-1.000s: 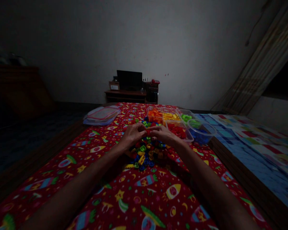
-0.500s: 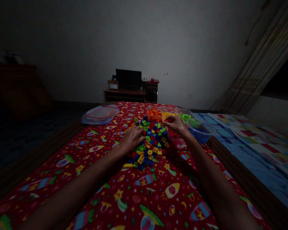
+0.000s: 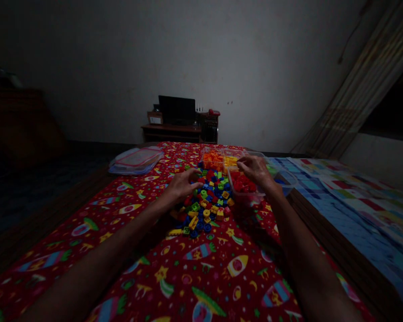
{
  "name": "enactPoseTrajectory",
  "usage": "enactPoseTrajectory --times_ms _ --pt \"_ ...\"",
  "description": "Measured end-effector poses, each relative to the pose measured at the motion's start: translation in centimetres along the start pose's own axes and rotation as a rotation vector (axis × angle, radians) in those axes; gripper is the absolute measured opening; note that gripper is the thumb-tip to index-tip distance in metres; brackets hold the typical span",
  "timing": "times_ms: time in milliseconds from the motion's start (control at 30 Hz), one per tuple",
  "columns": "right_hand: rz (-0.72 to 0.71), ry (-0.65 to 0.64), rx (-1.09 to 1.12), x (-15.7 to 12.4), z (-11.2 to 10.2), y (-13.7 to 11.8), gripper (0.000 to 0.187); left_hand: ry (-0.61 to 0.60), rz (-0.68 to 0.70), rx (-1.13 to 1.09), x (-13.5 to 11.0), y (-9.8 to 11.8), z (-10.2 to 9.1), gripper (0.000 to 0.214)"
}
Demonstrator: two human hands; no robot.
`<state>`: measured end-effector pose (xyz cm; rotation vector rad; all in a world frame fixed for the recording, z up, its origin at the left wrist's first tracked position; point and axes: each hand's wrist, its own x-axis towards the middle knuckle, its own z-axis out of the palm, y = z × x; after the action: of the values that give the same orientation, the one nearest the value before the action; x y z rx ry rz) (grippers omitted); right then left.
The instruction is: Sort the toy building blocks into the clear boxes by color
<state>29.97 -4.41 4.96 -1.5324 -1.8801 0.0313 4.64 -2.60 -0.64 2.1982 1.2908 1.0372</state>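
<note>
A pile of small toy building bricks (image 3: 204, 206) in yellow, green, blue and red lies on the red patterned cloth. At its left edge is my left hand (image 3: 182, 185), thumb and fingers apart, with nothing visible between them. My right hand (image 3: 258, 171) is raised over the containers, its fingers curled together; whatever they may hold is hidden. Below it stands a clear plastic box (image 3: 246, 195) with red bricks (image 3: 242, 182). Behind are orange bricks (image 3: 212, 159) and yellow bricks (image 3: 230, 163) in clear boxes. My right hand and wrist partly cover the green and blue bricks beyond.
Clear lids (image 3: 137, 160) are stacked at the far left of the red cloth (image 3: 121, 250). A round clear tub (image 3: 290, 179) stands at the right edge. Further back are a monitor (image 3: 177, 109) on a low desk and, to the right, a checked blue mat (image 3: 342, 223).
My right hand has moved right and slightly up from the pile's edge, uncovering the red brick box. My left hand has shifted slightly left and its fingers have spread. The view has shifted slightly.
</note>
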Motion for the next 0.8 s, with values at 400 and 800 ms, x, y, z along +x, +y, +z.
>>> enactPoseTrajectory --times_ms 400,800 --pt "-0.354 -0.32 0.1 -2.4 3.5 -5.1 0.02 -0.148 -0.162 -0.546 -0.6 2.4 -0.2 0.062" --pt "0.079 -0.237 -0.419 -0.5 -0.7 2.2 0.021 -0.336 0.657 0.248 -4.4 5.3 4.0 0.027"
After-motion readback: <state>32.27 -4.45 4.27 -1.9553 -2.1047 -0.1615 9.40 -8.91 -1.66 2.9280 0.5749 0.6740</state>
